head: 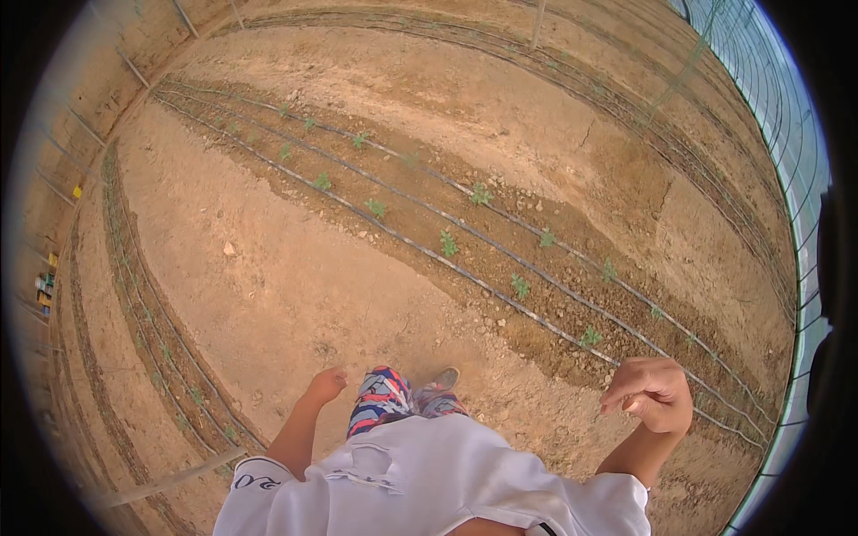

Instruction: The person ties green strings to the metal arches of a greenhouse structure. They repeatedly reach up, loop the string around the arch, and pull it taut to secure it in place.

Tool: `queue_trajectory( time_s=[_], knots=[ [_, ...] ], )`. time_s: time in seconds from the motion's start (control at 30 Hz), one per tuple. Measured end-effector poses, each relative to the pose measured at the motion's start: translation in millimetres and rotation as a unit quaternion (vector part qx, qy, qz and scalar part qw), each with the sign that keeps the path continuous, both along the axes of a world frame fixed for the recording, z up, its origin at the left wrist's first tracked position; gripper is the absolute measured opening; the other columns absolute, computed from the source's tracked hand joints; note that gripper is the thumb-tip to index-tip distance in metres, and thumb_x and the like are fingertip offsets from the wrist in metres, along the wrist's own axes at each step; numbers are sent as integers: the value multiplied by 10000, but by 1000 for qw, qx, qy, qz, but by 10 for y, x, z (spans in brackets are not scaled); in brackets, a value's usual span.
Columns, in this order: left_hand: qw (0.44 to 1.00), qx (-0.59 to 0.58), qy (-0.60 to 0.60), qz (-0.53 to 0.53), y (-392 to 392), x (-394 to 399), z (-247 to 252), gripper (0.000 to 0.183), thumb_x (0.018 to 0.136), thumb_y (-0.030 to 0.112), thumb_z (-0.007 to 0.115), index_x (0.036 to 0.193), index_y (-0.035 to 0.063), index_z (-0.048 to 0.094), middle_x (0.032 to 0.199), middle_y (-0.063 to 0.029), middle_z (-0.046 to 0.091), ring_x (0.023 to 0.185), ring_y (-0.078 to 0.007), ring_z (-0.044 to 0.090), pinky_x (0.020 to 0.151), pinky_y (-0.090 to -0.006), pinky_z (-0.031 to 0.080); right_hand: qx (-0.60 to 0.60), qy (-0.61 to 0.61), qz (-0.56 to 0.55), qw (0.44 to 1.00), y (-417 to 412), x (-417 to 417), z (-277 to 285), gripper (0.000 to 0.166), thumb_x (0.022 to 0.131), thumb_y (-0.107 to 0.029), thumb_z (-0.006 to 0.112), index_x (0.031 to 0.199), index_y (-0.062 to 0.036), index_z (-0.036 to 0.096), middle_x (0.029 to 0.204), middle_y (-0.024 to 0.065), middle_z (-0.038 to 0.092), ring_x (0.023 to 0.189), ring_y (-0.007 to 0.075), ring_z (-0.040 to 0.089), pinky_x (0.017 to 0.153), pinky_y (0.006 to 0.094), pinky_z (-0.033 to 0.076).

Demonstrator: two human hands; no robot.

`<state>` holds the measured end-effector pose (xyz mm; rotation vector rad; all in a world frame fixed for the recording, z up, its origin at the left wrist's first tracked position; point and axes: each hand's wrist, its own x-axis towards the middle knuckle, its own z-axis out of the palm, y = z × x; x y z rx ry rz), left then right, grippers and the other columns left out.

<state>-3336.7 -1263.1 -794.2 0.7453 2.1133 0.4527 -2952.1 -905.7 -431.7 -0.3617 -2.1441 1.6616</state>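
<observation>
My left hand hangs beside my patterned trousers, fingers curled in. Nothing shows in it, though its palm is hidden. Out to the right, my right hand is raised in front of the planted bed, loosely bent. Its thumb stands apart from the fingertips, and I see no object between them. Beyond it, the bed of dark soil carries several small green seedlings and three drip irrigation lines. Another young plant grows just left of the right hand in the view.
One shoe shows on the bare dirt path. More planted rows with drip lines run at left. A pole slants in at lower left. Upright posts and a pale sheet wall border the ground.
</observation>
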Motion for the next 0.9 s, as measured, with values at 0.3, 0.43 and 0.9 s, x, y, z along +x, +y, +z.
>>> queue_trajectory(
  time_s=[0.3, 0.43, 0.9],
  knots=[
    [968, 136, -57, -201, 1561, -1238, -1120, 286, 849, 207, 568, 1079, 46, 623, 1071, -152, 618, 1017, -289, 563, 895, -376, 432, 199, 66, -301, 930, 352, -437, 884, 210, 847, -117, 598, 1025, -8, 618, 1011, 67, 614, 916, 139, 575, 781, 267, 463],
    [962, 133, -26, -239, 2222, -1490, -288, 276, 835, 138, 591, 1092, 39, 611, 1061, -123, 629, 991, -237, 572, 863, -360, 452, 239, 111, -436, 861, 818, -918, 1298, 330, 863, -136, 585, 1170, -26, 531, 1105, 48, 571, 990, 134, 539, 820, 268, 449],
    [935, 259, -34, -241, 3224, -3214, 1476, 398, 838, 323, 615, 1133, 58, 578, 1061, -109, 634, 985, -222, 593, 833, -339, 462, 213, 17, -623, 753, 1359, -1595, 1494, 308, 888, -278, 551, 1093, -48, 563, 928, 17, 589, 800, 115, 560, 659, 257, 455]
  ],
)
